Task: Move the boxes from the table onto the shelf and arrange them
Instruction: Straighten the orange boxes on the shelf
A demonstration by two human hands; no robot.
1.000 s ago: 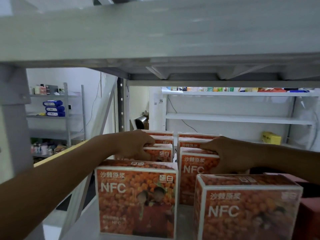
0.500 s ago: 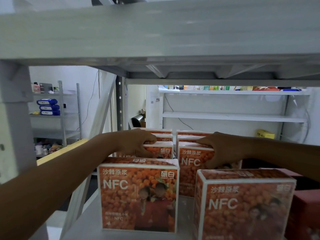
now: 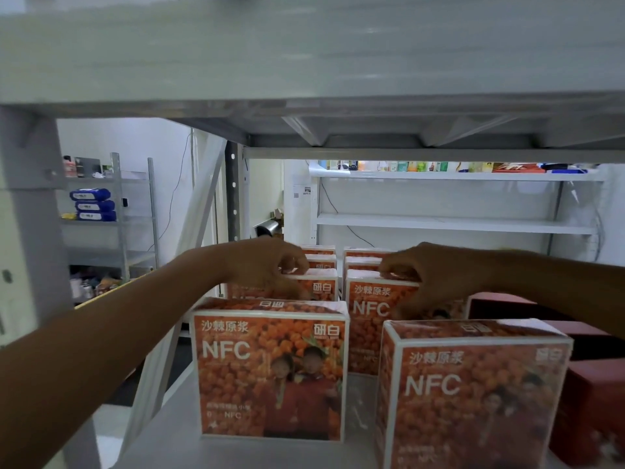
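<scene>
Orange boxes printed "NFC", "沙棘原浆" and "研白" are stood upright in two rows on the shelf (image 3: 176, 418), printed faces turned toward the camera.

The left mid-row box (image 3: 318, 286) is clasped at its top edge by the left hand (image 3: 267, 269); the right mid-row box (image 3: 368, 319) is likewise gripped by the right hand (image 3: 436, 275). Nearer stand the front left box (image 3: 270, 370) and front right box (image 3: 473, 397), with dark red boxes (image 3: 588, 401) just beside.

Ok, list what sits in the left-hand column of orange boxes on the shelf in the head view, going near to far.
Front NFC box → second box under the left hand → third box → rearmost box.
</scene>
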